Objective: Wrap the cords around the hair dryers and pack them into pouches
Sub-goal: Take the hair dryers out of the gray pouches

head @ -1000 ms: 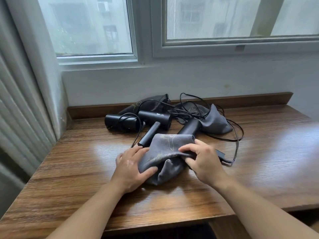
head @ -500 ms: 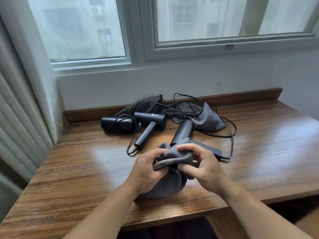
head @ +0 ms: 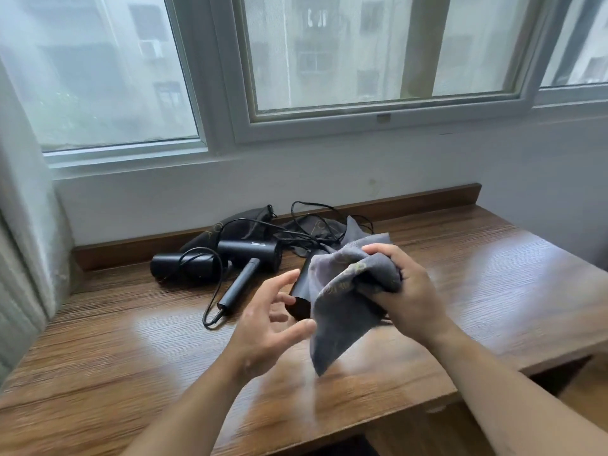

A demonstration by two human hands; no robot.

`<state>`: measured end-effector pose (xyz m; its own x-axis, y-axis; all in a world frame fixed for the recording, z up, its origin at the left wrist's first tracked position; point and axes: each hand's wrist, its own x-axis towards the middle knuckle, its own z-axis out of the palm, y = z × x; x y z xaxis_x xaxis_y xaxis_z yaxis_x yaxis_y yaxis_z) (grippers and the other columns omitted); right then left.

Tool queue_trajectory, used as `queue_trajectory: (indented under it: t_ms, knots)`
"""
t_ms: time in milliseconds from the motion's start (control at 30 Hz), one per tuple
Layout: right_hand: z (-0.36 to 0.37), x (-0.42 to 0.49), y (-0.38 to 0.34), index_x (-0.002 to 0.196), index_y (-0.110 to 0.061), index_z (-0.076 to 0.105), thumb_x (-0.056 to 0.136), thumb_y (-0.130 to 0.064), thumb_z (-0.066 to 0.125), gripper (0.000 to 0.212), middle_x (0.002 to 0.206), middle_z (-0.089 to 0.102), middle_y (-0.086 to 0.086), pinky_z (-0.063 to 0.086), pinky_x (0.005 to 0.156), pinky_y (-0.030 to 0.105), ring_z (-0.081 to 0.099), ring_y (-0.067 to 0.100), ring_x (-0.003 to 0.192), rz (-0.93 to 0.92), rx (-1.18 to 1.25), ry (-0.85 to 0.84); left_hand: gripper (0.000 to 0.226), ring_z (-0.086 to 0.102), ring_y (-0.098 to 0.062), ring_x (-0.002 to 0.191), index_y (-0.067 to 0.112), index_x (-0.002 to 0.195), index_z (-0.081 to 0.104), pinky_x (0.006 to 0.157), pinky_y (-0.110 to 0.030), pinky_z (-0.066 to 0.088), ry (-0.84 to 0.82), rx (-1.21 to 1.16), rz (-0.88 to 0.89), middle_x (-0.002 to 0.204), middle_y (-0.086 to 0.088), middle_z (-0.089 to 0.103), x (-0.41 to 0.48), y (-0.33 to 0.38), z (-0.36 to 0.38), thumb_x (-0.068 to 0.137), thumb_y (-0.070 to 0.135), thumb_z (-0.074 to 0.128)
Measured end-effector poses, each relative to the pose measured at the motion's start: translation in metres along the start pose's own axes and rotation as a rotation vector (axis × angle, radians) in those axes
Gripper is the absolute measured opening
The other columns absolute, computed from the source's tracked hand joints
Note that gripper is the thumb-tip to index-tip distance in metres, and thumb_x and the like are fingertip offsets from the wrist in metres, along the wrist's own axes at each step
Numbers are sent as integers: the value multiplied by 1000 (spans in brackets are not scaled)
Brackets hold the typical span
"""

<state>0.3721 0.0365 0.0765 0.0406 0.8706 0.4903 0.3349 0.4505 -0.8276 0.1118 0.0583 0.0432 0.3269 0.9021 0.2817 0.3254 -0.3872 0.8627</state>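
My right hand grips a bunched grey pouch and holds it up off the wooden table; its lower corner hangs free. My left hand hovers just left of the pouch, fingers spread, holding nothing. Behind the pouch a black hair dryer handle pokes out, its upper part hidden. A second black hair dryer lies further back with its handle pointing towards me. A third dryer body lies to its left. Loose black cords tangle over them.
Two more dark pouches lie crumpled against the wooden back strip under the window. A wall and curtain close off the left side. The table's front edge runs below my forearms, with a step down at the right.
My right hand lifted the grey pouch off the table and moved it right. My left hand let go of the pouch and opened. The camera view tilted upwards.
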Motion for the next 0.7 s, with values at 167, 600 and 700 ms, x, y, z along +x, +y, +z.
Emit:
queue_trajectory:
  t_ms: [167, 600, 700]
  knots:
    - [-62, 32, 35, 121, -27, 64, 77, -4, 84, 53, 109, 69, -11, 51, 85, 19, 62, 7, 96, -10, -288, 259, 70, 51, 3, 119, 45, 138, 51, 100, -30, 49, 47, 247, -22, 131, 27, 52, 22, -16, 12, 72, 58, 68]
    - [-107, 45, 174, 126, -19, 50, 86, -9, 70, 46, 120, 52, 18, 48, 81, 43, 57, 42, 97, 414, -861, 233, 68, 41, -19, 134, 30, 151, 38, 114, -39, 38, -63, 671, 38, 145, 6, 45, 136, -3, 82, 90, 40, 67]
    - [-103, 66, 188, 125, -18, 49, 86, -12, 72, 46, 121, 50, 18, 51, 80, 44, 58, 43, 95, 436, -883, 246, 79, 40, -22, 140, 30, 157, 27, 116, -39, 39, -92, 652, 9, 154, 4, 36, 166, -6, 98, 91, 36, 69]
